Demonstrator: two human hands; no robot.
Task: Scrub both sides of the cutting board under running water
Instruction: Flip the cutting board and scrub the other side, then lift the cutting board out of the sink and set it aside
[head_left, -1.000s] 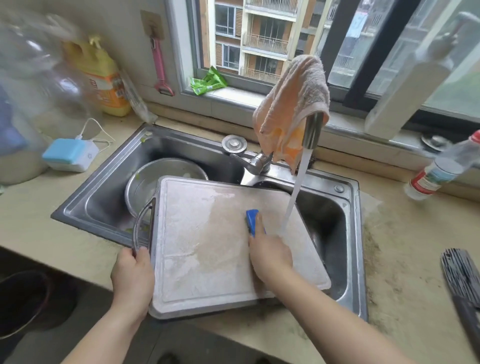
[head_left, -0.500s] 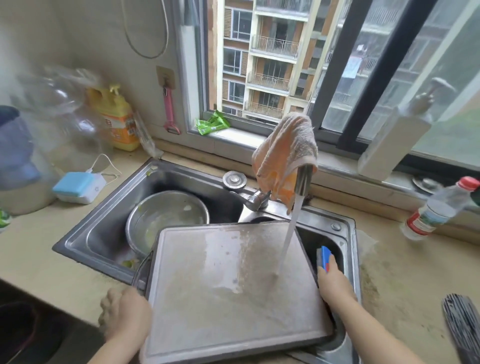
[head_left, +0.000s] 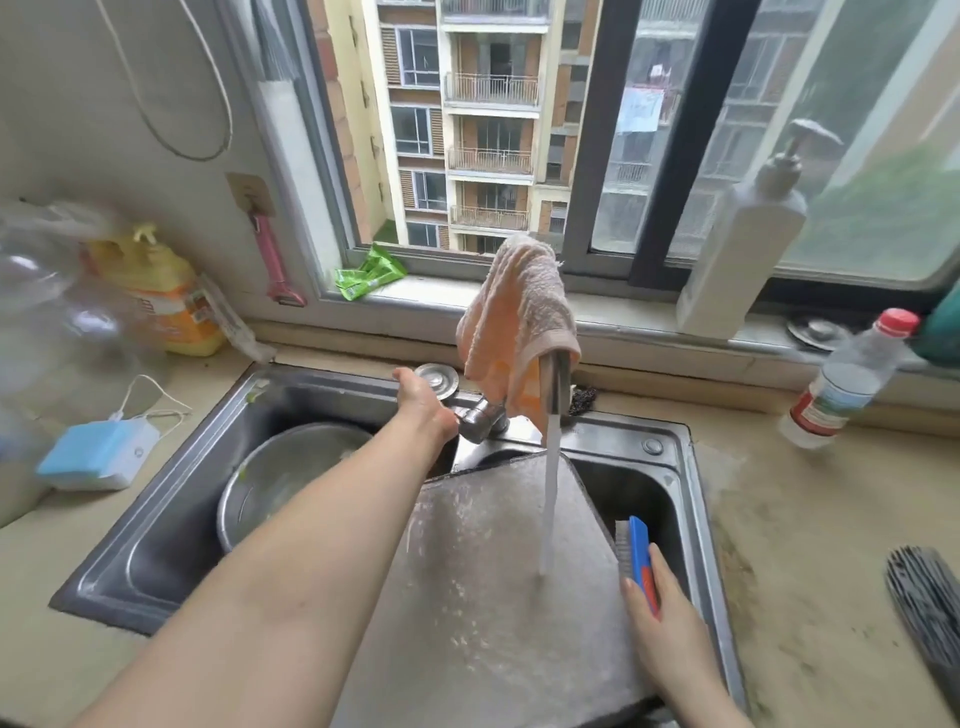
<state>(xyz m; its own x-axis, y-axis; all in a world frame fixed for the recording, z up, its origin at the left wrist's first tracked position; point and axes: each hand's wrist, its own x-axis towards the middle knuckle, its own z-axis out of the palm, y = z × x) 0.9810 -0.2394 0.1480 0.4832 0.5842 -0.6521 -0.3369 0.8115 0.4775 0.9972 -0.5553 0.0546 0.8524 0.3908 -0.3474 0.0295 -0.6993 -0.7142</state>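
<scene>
Left hand (head_left: 423, 400) moved from board to tap handle (head_left: 437, 381) | right hand (head_left: 662, 618) grips brush (head_left: 638, 551)

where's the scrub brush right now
In the head view the blue scrub brush is low on the right, held in the right hand at the right edge of the cutting board, over the right sink basin.

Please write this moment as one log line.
left hand on faucet handle | right hand holds scrub brush | water hits cutting board
</scene>
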